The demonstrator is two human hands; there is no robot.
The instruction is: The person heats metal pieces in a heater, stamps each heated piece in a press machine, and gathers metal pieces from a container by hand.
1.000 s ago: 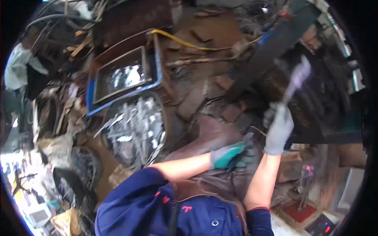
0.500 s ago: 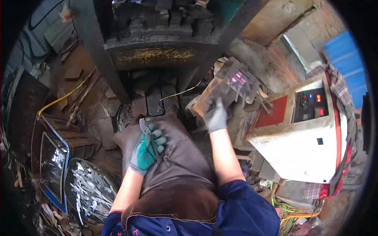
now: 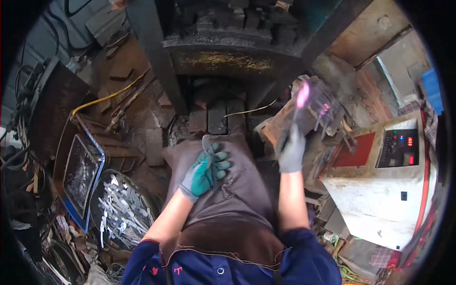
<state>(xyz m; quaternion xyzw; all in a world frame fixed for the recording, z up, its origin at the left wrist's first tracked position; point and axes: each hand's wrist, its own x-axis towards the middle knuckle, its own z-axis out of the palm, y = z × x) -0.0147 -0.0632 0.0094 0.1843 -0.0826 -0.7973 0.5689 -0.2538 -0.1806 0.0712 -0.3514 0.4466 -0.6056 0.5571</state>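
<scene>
"Strip, glowing pink: where is it?"
"Upper right of the frame, the right hand closed, by the look of it, on its dim end; the fingers are blurred."
"And the left hand?"
"Near the centre, curled around a grey piece."
"How far along?"
"Tip heated, judging by the glow; bars nearby glow too, the grey piece doesn't. What remains cannot be told."

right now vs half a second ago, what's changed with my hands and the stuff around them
Your right hand now holds a metal piece glowing pink at its far end; none showed in it then. The view has swung slightly left, so the white machine sits farther right in the picture. Unchanged: your left hand holds a gray metal strip over the brown apron.
</scene>
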